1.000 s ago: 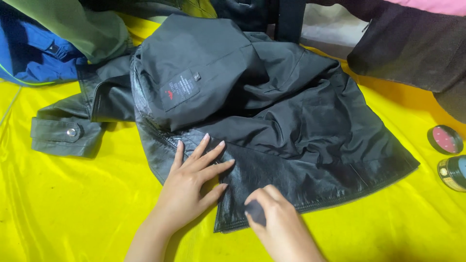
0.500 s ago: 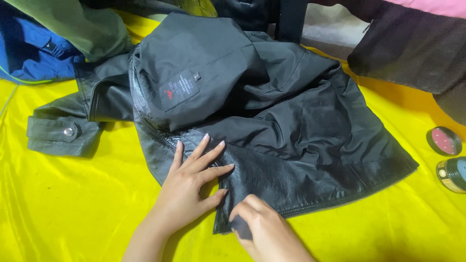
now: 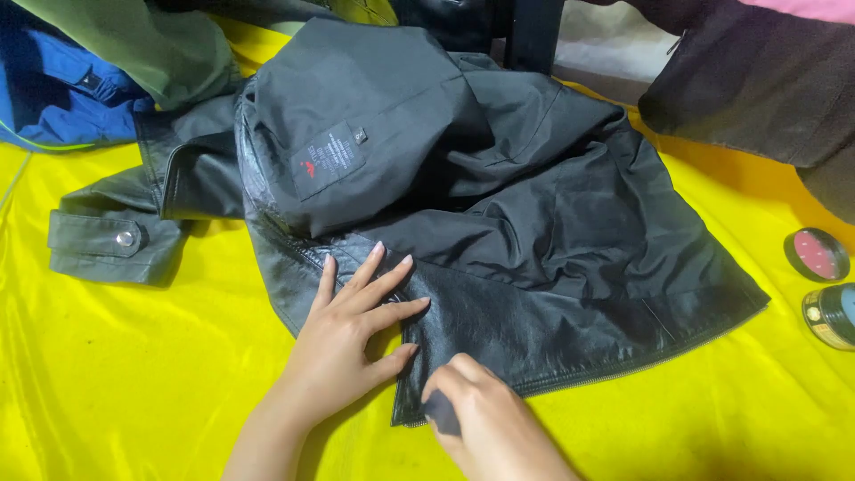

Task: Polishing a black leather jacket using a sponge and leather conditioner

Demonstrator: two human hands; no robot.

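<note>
A black leather jacket (image 3: 499, 205) lies spread, lining side up, on a yellow sheet (image 3: 134, 374). My left hand (image 3: 352, 334) rests flat with fingers spread on the jacket's shiny lower front edge. My right hand (image 3: 485, 419) is closed around a small dark pad (image 3: 441, 414) and presses it on the leather near the hem corner. One sleeve cuff with a metal snap (image 3: 125, 238) sticks out to the left.
Two round tins, one with a red lid (image 3: 817, 254) and one open with a dark rim (image 3: 833, 316), sit at the right edge. Blue (image 3: 53, 98) and green (image 3: 142, 44) garments are piled at the top left. Another dark garment (image 3: 766, 80) hangs at the top right.
My right hand with the pad has slid left and down along the hem toward the jacket's corner. My left hand has stayed in place.
</note>
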